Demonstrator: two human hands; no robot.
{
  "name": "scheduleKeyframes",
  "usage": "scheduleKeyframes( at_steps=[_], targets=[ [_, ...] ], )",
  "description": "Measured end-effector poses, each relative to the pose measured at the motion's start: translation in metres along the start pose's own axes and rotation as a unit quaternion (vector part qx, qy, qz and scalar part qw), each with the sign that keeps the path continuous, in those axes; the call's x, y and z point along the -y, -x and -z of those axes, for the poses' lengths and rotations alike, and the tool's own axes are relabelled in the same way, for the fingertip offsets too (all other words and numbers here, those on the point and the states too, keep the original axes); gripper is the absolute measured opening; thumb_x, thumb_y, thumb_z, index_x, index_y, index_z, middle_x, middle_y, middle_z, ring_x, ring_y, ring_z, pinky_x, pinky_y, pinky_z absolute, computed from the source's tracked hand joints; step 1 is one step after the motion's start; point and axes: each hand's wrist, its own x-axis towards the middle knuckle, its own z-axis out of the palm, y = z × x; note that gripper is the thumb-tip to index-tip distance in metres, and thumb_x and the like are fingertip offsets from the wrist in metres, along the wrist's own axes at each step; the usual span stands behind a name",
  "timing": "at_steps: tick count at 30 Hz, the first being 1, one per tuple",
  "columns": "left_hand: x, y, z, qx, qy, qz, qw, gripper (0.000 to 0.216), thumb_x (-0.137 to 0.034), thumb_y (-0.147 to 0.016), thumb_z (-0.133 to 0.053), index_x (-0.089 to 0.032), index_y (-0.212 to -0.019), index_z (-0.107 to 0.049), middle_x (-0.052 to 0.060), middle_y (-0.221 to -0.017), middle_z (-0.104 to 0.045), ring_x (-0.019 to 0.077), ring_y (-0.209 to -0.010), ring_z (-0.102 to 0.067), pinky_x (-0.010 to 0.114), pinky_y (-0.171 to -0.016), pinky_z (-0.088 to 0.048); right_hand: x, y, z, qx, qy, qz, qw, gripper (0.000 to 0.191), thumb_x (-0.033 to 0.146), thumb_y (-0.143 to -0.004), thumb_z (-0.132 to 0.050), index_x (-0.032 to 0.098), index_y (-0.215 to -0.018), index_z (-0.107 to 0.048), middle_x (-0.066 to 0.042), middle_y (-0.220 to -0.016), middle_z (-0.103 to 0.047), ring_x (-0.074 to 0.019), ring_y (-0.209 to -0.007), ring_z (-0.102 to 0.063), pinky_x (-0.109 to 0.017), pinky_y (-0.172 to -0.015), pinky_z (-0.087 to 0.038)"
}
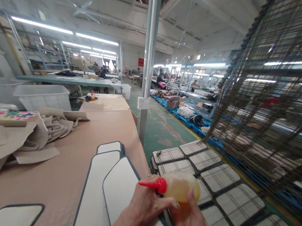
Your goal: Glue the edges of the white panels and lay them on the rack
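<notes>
A translucent squeeze bottle (183, 187) with a red pointed nozzle cap and amber liquid lies tilted on its side between my hands, its nozzle pointing left. My right hand (191, 219) grips the body from below and the right, thumb up along its side. Around the neck end is my left hand (144, 201), thumb against the bottle and the other fingers curled behind the nozzle, partly hidden. Beneath my hands, white panels with dark edges (98, 189) overlap on the brown tabletop (67, 176). Another dark-edged white panel (14, 217) lies at the lower left.
Beige cut pieces (10, 140) are heaped on the left of the table. At the right, a wire rack (272, 101) rises above a layer holding several pale panels (226, 178). A metal post (142, 126) stands at the table's right edge; white bin (44, 96) behind left.
</notes>
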Motion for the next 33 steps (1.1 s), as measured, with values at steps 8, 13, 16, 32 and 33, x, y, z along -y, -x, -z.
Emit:
scheduleKeyframes(
  at_steps=[8, 13, 16, 32, 33],
  targets=[
    [0.004, -0.001, -0.001, -0.013, -0.045, 0.007, 0.999, 0.023, -0.036, -0.064, -0.074, -0.018, -0.072, -0.062, 0.003, -0.076, -0.066, 0.0194, -0.071, -0.057, 0.028, -0.065, -0.044, 0.003, 0.005, -0.005, 0.028, -0.031, -0.021, 0.999, 0.046, 0.032, -0.054, -0.091, 0.021, -0.095, -0.074, -0.007, -0.094, -0.073, -0.0200, -0.081, -0.067, -0.027, -0.066, -0.054],
    [0.015, -0.005, -0.007, -0.011, -0.068, 0.028, 0.997, 0.026, -0.035, -0.063, -0.076, -0.018, -0.073, -0.060, 0.003, -0.076, -0.065, 0.0199, -0.070, -0.057, 0.029, -0.065, -0.042, 0.003, -0.003, 0.002, 0.039, -0.046, -0.034, 0.998, 0.048, 0.032, -0.054, -0.092, 0.022, -0.096, -0.073, -0.008, -0.099, -0.072, -0.0218, -0.090, -0.066, -0.028, -0.067, -0.054],
    [0.018, -0.005, -0.009, -0.015, -0.071, 0.002, 0.997, 0.028, -0.036, -0.063, -0.079, -0.017, -0.070, -0.059, 0.003, -0.074, -0.064, 0.0186, -0.069, -0.056, 0.028, -0.064, -0.042, 0.003, -0.005, -0.004, -0.012, -0.056, -0.025, 0.998, 0.048, 0.041, -0.052, -0.091, 0.021, -0.091, -0.073, -0.009, -0.098, -0.072, -0.0210, -0.085, -0.068, -0.027, -0.063, -0.055],
    [0.030, -0.021, -0.012, 0.088, -0.036, -0.018, 0.995, 0.036, -0.052, -0.068, -0.072, -0.018, -0.079, -0.071, 0.004, -0.080, -0.069, 0.0202, -0.075, -0.060, 0.026, -0.071, -0.048, 0.011, -0.020, 0.002, -0.116, 0.023, 0.019, 0.993, 0.050, 0.038, -0.034, -0.096, 0.019, -0.075, -0.072, -0.007, -0.076, -0.073, -0.0221, -0.064, -0.068, -0.029, -0.054, -0.055],
    [0.029, -0.023, -0.011, 0.109, -0.020, -0.018, 0.994, 0.036, -0.052, -0.070, -0.070, -0.017, -0.080, -0.071, 0.004, -0.081, -0.069, 0.0198, -0.076, -0.060, 0.025, -0.071, -0.048, 0.012, -0.022, 0.007, -0.108, 0.028, 0.029, 0.993, 0.048, 0.038, -0.038, -0.095, 0.020, -0.077, -0.073, -0.007, -0.079, -0.073, -0.0221, -0.068, -0.069, -0.029, -0.058, -0.057]
  ],
)
